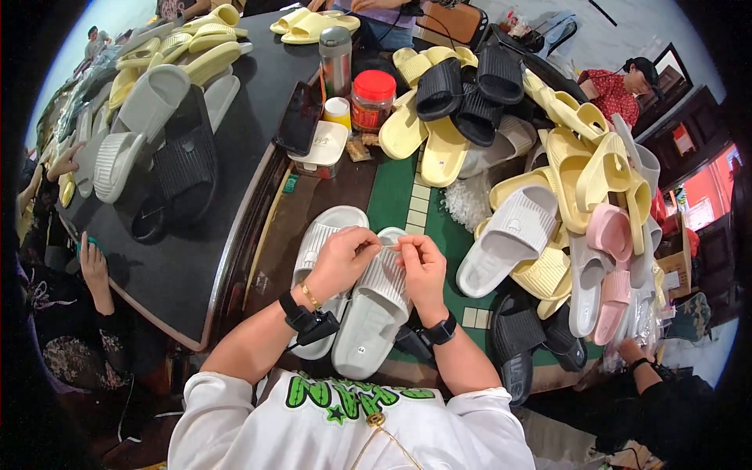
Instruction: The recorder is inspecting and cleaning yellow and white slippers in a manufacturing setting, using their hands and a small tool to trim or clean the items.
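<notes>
In front of me two light grey slide slippers lie side by side on the table, the left slipper point(333, 222) partly under my left arm and the right slipper point(364, 337) nearer the middle. Over their ribbed straps, my left hand point(338, 257) and my right hand point(423, 265) face each other with fingertips pinched. Between them stretches a thin pale strand point(389, 247), held at both ends; its exact kind is too small to make out. Dark bands with small devices sit on both wrists.
Yellow, grey, pink and black slippers point(517, 223) pile up at the right. A dark table point(258, 102) at the left bears more slippers point(149, 102). Behind my hands stand a red-lidded jar point(372, 98), a thermos point(335, 63) and a phone point(299, 117). Other people's hands point(95, 270) show at the sides.
</notes>
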Motion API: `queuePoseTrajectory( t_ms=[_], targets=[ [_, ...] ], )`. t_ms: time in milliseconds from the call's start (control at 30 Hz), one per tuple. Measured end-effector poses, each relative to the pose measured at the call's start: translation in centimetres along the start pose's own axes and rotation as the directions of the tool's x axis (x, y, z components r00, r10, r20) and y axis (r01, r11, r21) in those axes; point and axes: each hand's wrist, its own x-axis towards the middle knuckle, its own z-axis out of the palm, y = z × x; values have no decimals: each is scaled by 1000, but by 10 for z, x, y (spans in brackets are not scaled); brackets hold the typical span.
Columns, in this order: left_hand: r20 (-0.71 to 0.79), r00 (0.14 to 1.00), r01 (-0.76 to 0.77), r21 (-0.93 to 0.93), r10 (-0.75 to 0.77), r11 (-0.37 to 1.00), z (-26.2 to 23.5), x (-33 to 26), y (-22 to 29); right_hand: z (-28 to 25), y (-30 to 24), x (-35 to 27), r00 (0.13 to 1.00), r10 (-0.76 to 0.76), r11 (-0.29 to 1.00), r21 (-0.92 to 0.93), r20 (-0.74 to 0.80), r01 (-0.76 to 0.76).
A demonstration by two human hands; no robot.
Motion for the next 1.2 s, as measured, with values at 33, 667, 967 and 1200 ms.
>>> queuePoseTrajectory(
  t_ms=[33,667,967,1200],
  targets=[
    [9,1000,6,3,-6,1000,0,0,0,-1,1,0,1000,1,1000,31,-8,0],
    [2,1000,10,4,-10,1000,2,-2,-4,-2,8,1,992,-62,982,-169,108,80],
    [3,999,37,-29,-37,999,0,-1,-1,1,0,1,999,-27,996,-80,32,29],
    [-3,1000,0,8,0,1000,1,-1,-3,2,3,1,997,-19,989,-144,75,30]
  ],
)
